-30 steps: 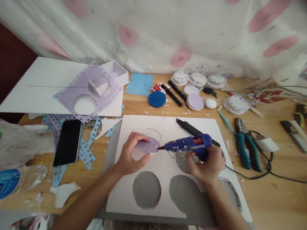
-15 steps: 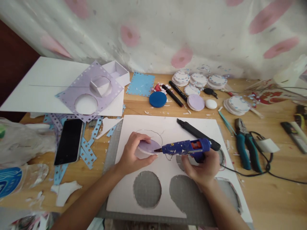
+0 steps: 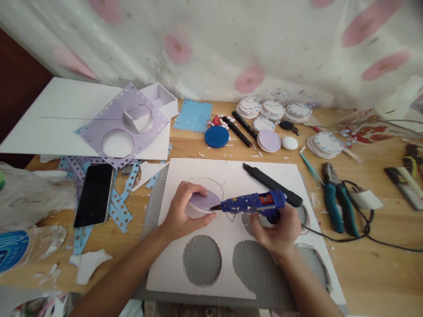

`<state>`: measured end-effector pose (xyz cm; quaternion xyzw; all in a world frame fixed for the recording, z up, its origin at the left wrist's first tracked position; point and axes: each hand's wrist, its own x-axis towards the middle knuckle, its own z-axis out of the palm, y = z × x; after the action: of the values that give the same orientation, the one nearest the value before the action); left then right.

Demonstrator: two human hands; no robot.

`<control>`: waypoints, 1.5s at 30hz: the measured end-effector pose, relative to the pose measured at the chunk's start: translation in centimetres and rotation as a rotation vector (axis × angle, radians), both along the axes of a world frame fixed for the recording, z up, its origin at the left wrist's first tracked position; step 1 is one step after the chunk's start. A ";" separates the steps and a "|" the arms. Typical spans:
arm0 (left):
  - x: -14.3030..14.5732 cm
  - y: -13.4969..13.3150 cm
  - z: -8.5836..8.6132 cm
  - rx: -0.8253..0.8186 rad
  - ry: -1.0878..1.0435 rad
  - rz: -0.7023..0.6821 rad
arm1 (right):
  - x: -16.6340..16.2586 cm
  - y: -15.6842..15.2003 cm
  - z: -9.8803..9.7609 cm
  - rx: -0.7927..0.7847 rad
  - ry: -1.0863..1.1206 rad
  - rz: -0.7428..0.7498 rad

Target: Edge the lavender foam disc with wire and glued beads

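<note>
Here, a lilac disc is held above a white board by the left hand, thumb and fingers parted around its rim, apparently to leave its face clear for the glue gun. The right hand wraps its fingers around the handle, seemingly to steady the nozzle at the disc. Whether tip meets surface is unclear; fingers hide the disc's left edge. A black cord exits the frame at right.
</note>
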<state>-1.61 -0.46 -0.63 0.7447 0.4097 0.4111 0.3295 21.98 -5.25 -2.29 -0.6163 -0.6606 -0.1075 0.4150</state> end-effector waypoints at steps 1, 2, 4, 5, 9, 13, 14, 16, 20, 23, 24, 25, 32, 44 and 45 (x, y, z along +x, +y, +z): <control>0.0 0.0 0.0 -0.002 0.003 -0.001 | 0.0 0.0 0.1 0.000 -0.008 0.009; 0.0 0.0 0.0 -0.006 0.005 -0.001 | 0.1 0.0 0.1 0.001 -0.015 0.017; -0.1 0.0 0.0 -0.014 0.004 -0.003 | 0.2 0.1 0.2 0.018 -0.027 0.027; -0.1 0.0 0.0 -0.019 0.001 -0.004 | 0.2 0.1 0.2 0.028 -0.032 0.031; -0.1 0.0 0.1 -0.034 -0.013 -0.004 | 0.4 0.2 0.3 0.052 -0.034 0.045; 0.0 0.0 0.0 -0.041 -0.026 -0.006 | 0.4 0.4 0.5 0.070 -0.017 0.069; 0.0 0.0 0.0 -0.041 -0.032 -0.004 | 0.4 0.4 0.6 0.073 -0.016 0.078; -0.1 0.1 -0.2 -0.042 -0.044 -0.001 | 0.4 0.4 0.7 0.080 -0.021 0.090; -0.1 0.1 -0.4 -0.047 -0.061 -0.003 | 0.5 0.6 0.8 0.080 -0.047 0.079; -0.1 0.0 -0.5 -0.057 -0.069 -0.002 | 0.5 0.7 0.8 0.086 -0.054 0.074; -0.1 0.0 -0.6 -0.061 -0.074 -0.002 | 0.5 0.7 0.8 0.092 -0.056 0.076; -0.1 0.0 -0.6 -0.065 -0.078 -0.004 | 0.6 0.7 0.8 0.099 -0.059 0.077; -0.2 0.1 -0.5 -0.070 -0.103 -0.015 | 0.9 0.8 0.9 0.105 -0.087 0.072; -0.3 0.1 -0.3 -0.104 -0.135 -0.024 | 1.4 0.8 0.9 0.154 -0.137 0.024; -0.3 0.1 -0.3 -0.113 -0.139 -0.023 | 1.4 0.8 0.9 0.160 -0.131 0.018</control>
<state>-1.89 -0.40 -0.90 0.6994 0.3999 0.4342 0.4030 23.38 -4.48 -1.40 -0.5668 -0.6812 -0.1961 0.4198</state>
